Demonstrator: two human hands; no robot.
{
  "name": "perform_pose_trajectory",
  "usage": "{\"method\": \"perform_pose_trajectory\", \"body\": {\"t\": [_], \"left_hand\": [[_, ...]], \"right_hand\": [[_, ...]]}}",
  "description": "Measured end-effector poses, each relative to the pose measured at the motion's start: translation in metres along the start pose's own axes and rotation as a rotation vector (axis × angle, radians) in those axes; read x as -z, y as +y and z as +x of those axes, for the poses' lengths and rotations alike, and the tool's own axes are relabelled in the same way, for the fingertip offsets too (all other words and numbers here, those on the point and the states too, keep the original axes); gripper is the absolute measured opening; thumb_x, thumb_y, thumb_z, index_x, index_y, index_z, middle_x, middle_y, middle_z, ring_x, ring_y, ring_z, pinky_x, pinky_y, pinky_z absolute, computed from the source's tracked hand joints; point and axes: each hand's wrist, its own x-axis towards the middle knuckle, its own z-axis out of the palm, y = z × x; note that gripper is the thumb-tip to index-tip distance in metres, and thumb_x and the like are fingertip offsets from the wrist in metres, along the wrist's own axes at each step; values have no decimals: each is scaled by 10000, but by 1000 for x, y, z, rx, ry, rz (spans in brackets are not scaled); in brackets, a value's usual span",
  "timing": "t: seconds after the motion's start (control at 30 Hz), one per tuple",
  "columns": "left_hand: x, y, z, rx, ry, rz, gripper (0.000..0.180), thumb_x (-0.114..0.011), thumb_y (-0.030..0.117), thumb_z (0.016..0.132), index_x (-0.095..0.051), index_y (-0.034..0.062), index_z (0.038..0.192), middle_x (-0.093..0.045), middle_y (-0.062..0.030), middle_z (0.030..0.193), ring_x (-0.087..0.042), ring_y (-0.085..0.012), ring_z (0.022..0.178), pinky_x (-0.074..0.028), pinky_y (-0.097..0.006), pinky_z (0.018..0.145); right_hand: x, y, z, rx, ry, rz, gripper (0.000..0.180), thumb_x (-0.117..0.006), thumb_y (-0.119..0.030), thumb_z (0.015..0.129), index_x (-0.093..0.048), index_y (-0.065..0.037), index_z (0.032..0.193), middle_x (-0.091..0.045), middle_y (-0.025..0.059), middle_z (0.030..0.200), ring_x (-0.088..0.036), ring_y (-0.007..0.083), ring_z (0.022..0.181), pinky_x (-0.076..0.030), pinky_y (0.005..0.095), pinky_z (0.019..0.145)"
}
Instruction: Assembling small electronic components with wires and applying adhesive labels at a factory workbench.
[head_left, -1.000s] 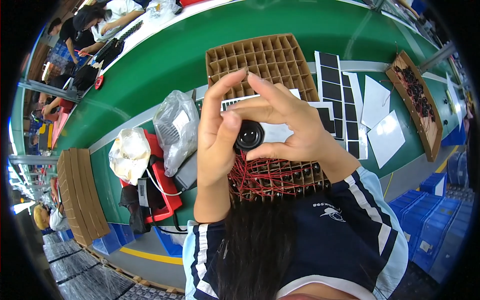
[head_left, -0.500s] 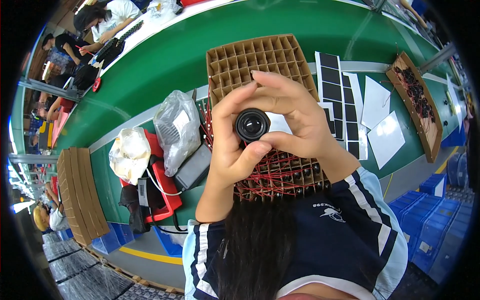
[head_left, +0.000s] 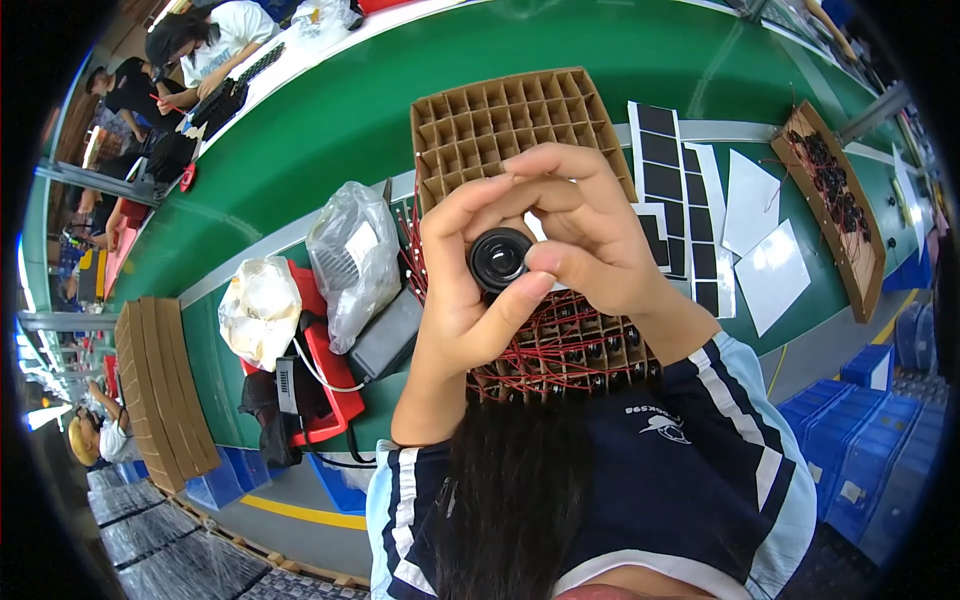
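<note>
Between my two hands, close below the camera, is a small round black part with a ringed rim and a glossy domed centre (head_left: pixel 499 259). My left hand (head_left: pixel 455 270) is curled round its left side, with the thumb beneath it. My right hand (head_left: pixel 600 245) arches over from the right, its thumb tip pressed to the part's right edge. The fingertips of both hands meet above it. Under my hands a divided cardboard tray (head_left: pixel 610 362) carries several black round pieces with red wires (head_left: pixel 535 350); my hands and hair hide much of it.
Behind my hands stands a cardboard tray with bare compartments (head_left: pixel 520 115). To the left are a clear plastic bag (head_left: pixel 350 255), a black box (head_left: pixel 385 335) and a red holder (head_left: pixel 335 400). Black-squared sheets (head_left: pixel 658 165) and a carton of wired parts (head_left: pixel 830 190) are at right.
The round black part has tilted slightly, its glossy centre now facing more to the right. My right thumb has risen onto its edge, and my left thumb has shifted a little up and right.
</note>
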Motion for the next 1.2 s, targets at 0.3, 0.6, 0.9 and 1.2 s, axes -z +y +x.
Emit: {"method": "perform_pose_trajectory", "body": {"t": [0.3, 0.6, 0.9, 1.2], "left_hand": [[1, 8, -2, 110, 27, -119, 555, -553, 20, 764, -224, 13, 1212, -453, -132, 984, -459, -129, 812, -386, -250, 709], [1, 9, 5, 195, 46, -219, 498, -461, 272, 854, -236, 9, 1212, -473, -83, 673, -413, -83, 484, -310, -189, 407], [-2, 11, 12, 491, 147, -385, 626, -309, 510, 875, -227, 35, 1276, -486, -109, 754, -449, -116, 443, -336, -191, 338], [2, 10, 15, 501, 78, -205, 520, -305, 341, 927, -204, 27, 1329, -539, -132, 675, -498, -119, 463, -317, -170, 357]], "right_hand": [[9, 5, 0, 128, 19, -255, 352, -489, -133, 826, -443, 7, 1146, -542, 114, 1071, -521, 246, 969, -396, 341, 822], [15, 6, 7, 267, -102, -600, 345, -568, -237, 759, -582, -8, 1017, -603, 121, 963, -539, 274, 907, -390, 367, 822], [18, 4, 8, 82, -21, -564, 276, -565, -196, 755, -588, 2, 946, -590, 113, 893, -566, 228, 838, -428, 304, 758], [18, 2, 5, -82, 60, -518, 259, -593, -124, 780, -560, 19, 994, -574, 65, 846, -531, 122, 744, -422, 244, 671]]}}
